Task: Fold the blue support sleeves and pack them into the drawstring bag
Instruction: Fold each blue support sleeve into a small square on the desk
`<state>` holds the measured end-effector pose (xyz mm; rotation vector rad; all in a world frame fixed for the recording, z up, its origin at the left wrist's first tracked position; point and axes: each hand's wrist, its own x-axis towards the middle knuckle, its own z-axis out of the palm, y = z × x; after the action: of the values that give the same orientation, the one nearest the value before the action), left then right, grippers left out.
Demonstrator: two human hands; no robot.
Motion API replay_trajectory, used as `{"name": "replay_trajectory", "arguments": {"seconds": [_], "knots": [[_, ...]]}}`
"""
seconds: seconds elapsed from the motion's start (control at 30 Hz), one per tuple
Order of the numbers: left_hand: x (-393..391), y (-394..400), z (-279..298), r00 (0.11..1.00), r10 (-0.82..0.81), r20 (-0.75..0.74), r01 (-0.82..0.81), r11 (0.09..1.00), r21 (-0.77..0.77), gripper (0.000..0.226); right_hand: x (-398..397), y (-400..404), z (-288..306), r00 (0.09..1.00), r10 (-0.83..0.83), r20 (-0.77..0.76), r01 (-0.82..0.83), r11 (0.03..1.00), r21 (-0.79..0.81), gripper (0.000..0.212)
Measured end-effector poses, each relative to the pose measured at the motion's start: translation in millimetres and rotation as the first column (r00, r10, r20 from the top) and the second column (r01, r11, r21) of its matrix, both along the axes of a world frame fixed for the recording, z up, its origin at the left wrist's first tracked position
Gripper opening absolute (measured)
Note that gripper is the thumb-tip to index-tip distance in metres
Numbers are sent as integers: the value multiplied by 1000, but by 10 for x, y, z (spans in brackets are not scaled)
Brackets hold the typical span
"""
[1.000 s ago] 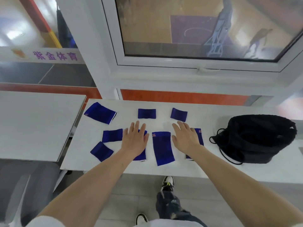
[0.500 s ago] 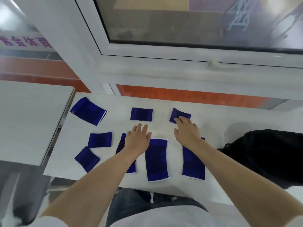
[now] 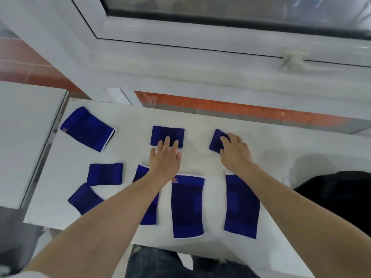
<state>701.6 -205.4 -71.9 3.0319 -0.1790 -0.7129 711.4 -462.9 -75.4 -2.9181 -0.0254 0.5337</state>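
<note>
On the white tabletop (image 3: 200, 121), spread fingers (image 3: 167, 140) of the left hand (image 3: 165, 159) are touching the near edge of the small flat blue knit sleeve (image 3: 167, 135); the right hand (image 3: 233, 151) is lying flat on its far-right twin (image 3: 215, 140).

Bare table (image 3: 128, 157) lies between the scattered sleeves (image 3: 187, 205), the black bag (image 3: 337, 197) crowding the right edge.

Blue sleeves (image 3: 187, 205) — matt knit cloth; table (image 3: 200, 121) smooth, white — perhaps laminate; bag (image 3: 341, 199) black fabric.

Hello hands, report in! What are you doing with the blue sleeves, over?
Left hand flat, fingertips on middle small blue sleeve. Right hand pressing right small blue sleeve. Eight sleeves flat on table, none packed. Black drawstring bag at right; nothing blocking.
</note>
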Motion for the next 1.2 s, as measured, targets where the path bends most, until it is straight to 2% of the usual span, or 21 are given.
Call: {"name": "replay_trajectory", "arguments": {"seconds": [0.2, 0.37, 0.6, 0.73, 0.77, 0.8, 0.83, 0.87, 0.9, 0.97, 1.0, 1.07, 1.13, 1.2], "knots": [[37, 6, -64, 996, -85, -13, 84, 994, -71, 52, 3, 35, -143, 998, -39, 46, 39, 999, -18, 42], [152, 23, 58, 925, -379, -45, 373, 922, -101, 49, 21, 116, -112, 986, -135, 101, 132, 990, 43, 46], [232, 52, 68, 850, -523, -68, 516, 851, -99, 45, 69, 19, -1, 960, -273, -59, 279, 919, 278, 46], [246, 84, 84, 808, -587, -38, 585, 809, -53, 44, -22, -76, 122, 932, -343, -114, 355, 812, 463, 29], [240, 63, 94, 842, -539, -15, 536, 840, -87, 43, -31, -78, 184, 932, -348, -100, 350, 795, 495, 27], [221, 21, 118, 906, -424, 10, 419, 890, -181, 42, -29, -72, 244, 934, -346, -94, 341, 775, 533, 25], [192, -41, 149, 970, -244, 1, 232, 921, -314, 41, -21, -52, 313, 934, -342, -104, 335, 737, 587, 24], [154, -107, 199, 998, -41, -56, 10, 887, -462, 40, -11, -14, 379, 932, -335, -138, 341, 678, 651, 24], [127, -185, 231, 976, 135, -168, -209, 789, -578, 38, 0, 33, 442, 933, -318, -170, 340, 621, 706, 25], [92, -313, 296, 865, 315, -389, -501, 522, -691, 24, 37, 136, 498, 937, -294, -189, 327, 547, 771, 30], [90, -356, 303, 819, 361, -445, -568, 408, -715, 16, 53, 196, 504, 937, -287, -200, 327, 519, 790, 33], [62, -396, 286, 734, 448, -510, -643, 220, -734, 18, 86, 321, 495, 925, -293, -243, 360, 468, 807, 43], [15, -388, 241, 673, 534, -512, -665, 133, -735, 17, 113, 434, 463, 900, -342, -271, 414, 469, 780, 47], [-19, -345, 135, 631, 600, -492, -682, 127, -720, 13, 144, 522, 387, 879, -393, -270, 451, 505, 736, 38]]}}
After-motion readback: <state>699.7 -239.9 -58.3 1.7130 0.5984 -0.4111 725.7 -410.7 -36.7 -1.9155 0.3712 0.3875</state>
